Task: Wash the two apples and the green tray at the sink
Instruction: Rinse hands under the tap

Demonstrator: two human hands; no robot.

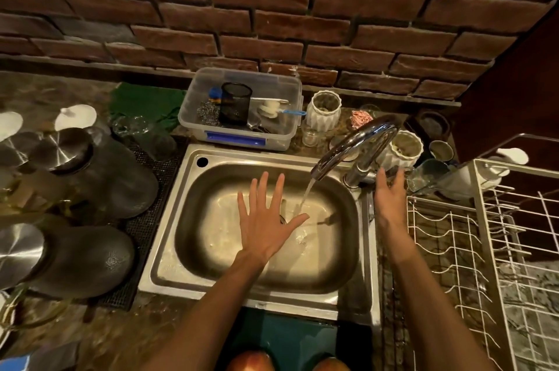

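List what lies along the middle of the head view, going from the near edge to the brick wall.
Two apples on the green tray → sink front rim → left hand spread over the basin → clear plastic box of cleaning tools → brick wall.

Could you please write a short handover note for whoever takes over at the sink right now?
Left hand: open, fingers spread, holding nothing, over the sink basin.
Right hand: open, empty, beside the faucet base.
Water is running from the faucet spout into the basin.
Two apples sit on the green tray at the near edge, in front of the sink.
Done: tap is on. Left: wash both apples and the tray; none is under the water yet.
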